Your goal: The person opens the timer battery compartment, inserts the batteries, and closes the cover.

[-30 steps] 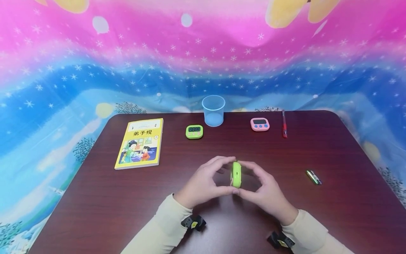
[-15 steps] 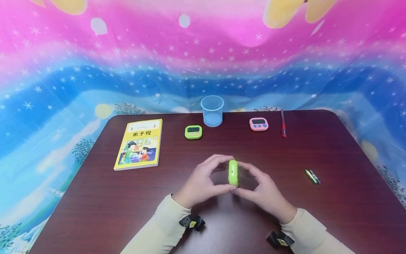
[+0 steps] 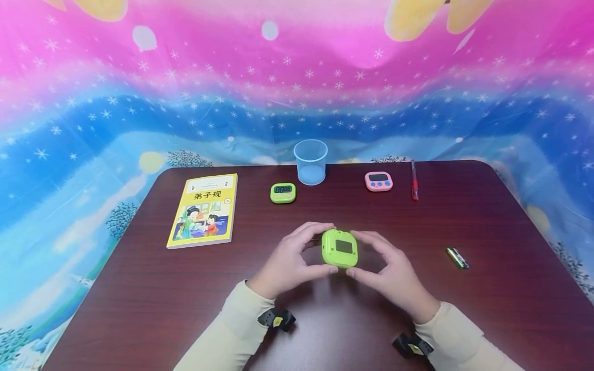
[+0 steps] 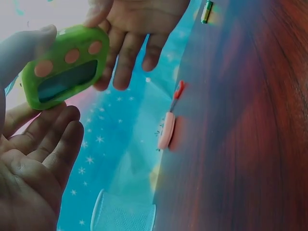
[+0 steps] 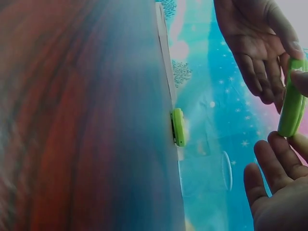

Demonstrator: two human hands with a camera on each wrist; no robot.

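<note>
Both hands hold a green timer [image 3: 340, 248] above the middle of the dark wooden table [image 3: 487, 288], clear of its surface. The left hand [image 3: 290, 260] has its fingers curled over the timer's top left corner and its thumb under the lower left edge. The right hand [image 3: 392, 273] mirrors this, with fingers bent over the top right corner and the thumb at the lower right edge. In the head view the timer's back faces the camera, showing a dark rectangular recess. In the left wrist view its front, with a screen and pink buttons [image 4: 72, 55], faces away from the person.

A yellow book [image 3: 204, 209] lies at the left of the table. Along the far edge stand a second green timer [image 3: 283, 192], a clear plastic cup [image 3: 310, 161], a pink timer [image 3: 378, 181] and a red pen [image 3: 414, 180]. A battery [image 3: 457, 257] lies well apart to the right of the hands.
</note>
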